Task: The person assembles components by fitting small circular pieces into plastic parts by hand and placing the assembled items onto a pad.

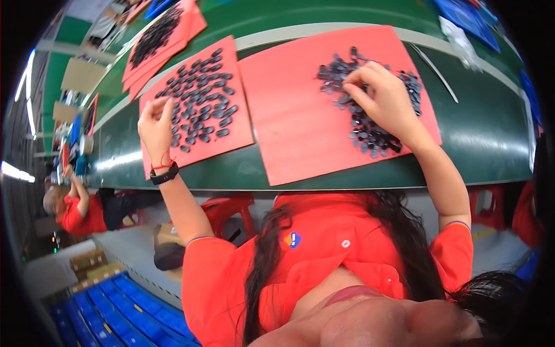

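Two pink sheets lie on the green table in front of me. Small dark oval pieces (202, 95) are spread in loose rows over the left sheet (245, 124). The larger right sheet (289, 104) bears a heap of similar glossy dark pieces (370, 133). My right hand (384, 98) is over this heap, thumb and fingers drawn together; whatever they hold is too small to make out. By the left edge of the left sheet is my left hand (156, 124), its fingers curled in toward the thumb. Anything between those fingertips is hidden.
More pink sheets (188, 34) carrying dark pieces (156, 37) are stacked at the far left. A thin white strip (436, 72), a crumpled clear plastic bag (459, 43) and a blue tray (468, 20) lie at the far right. Another person in red (81, 202) sits left.
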Available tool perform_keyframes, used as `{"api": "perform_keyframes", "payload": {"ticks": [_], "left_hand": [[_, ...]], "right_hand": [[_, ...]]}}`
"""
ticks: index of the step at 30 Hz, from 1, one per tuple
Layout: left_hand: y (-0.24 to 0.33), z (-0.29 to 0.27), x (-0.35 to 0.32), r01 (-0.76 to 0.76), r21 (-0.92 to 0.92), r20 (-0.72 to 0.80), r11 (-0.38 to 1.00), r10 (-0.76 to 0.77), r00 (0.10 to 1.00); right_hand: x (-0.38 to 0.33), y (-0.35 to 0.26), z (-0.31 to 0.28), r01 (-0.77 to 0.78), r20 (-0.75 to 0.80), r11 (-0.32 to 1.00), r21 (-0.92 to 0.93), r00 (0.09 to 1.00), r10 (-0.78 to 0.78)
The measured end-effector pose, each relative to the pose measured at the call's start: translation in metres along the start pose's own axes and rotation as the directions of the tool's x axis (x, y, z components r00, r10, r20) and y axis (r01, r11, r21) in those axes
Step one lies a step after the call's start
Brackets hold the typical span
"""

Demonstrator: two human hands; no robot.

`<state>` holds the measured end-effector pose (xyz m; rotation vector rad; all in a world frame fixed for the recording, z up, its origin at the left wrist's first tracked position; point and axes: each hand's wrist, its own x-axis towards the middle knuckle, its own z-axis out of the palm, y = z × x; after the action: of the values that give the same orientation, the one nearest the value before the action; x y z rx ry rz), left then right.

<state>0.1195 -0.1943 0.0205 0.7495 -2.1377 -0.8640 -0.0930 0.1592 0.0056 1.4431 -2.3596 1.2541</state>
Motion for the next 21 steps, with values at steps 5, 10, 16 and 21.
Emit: {"api": "perform_keyframes", "payload": {"ticks": [5, 10, 16, 21], "left_hand": [[0.096, 0.106, -0.002, -0.420, -0.082, 0.444, 0.904, 0.410, 0.797], [0.127, 0.193, 0.005, -0.512, -0.287, 0.568, 0.810, 0.574, 0.589], [0.141, 0.196, 0.007, -0.438, -0.139, 0.781, 0.888, 0.371, 0.503], [0.124, 0.193, 0.004, -0.337, -0.231, 0.803, 0.913, 0.374, 0.464]], "right_hand": [[-0.005, 0.004, 0.004, 0.050, 0.056, 0.995, -0.086, 0.997, -0.046], [-0.011, -0.006, 0.006, 0.060, 0.094, 0.980, -0.188, 0.995, -0.043], [-0.012, -0.001, 0.002, 0.051, 0.120, 0.985, -0.167, 0.992, -0.031], [-0.013, -0.005, 0.006, 0.064, 0.163, 0.983, -0.171, 0.986, -0.036]]}}
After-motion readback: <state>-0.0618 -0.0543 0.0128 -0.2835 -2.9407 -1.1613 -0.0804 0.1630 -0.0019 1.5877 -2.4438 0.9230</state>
